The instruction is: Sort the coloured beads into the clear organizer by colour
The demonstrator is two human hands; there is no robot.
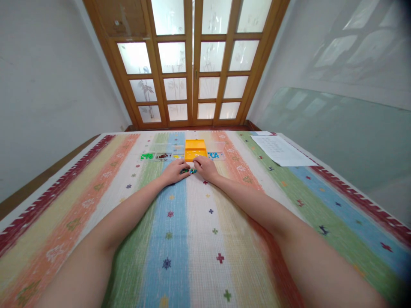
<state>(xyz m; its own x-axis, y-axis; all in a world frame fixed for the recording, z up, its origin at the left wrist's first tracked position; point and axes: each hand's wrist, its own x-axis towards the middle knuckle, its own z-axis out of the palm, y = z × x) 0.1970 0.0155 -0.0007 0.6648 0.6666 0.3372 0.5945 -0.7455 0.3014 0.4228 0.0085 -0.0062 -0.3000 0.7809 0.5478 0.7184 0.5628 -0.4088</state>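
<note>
A pile of small mixed-colour pieces (192, 171), mostly green and blue with dark ones, lies on the cloth between my hands; they are too small to name. My left hand (175, 172) rests on the cloth at the pile's left side, its thumb and fingers apart around some pieces. At the upper right of the pile is my right hand (206, 168), its fingers bent and drawn together by the front edge of an open yellow box (195, 145). Whatever its fingertips hold, if anything, is hidden.
Clear compartment trays flank the yellow box, with green pieces (147, 156), dark brown pieces (164, 156) and yellow pieces (176, 156) on the left, blue pieces (213, 155) on the right. Printed paper (282, 150) lies at the far right of the striped tablecloth (199, 256).
</note>
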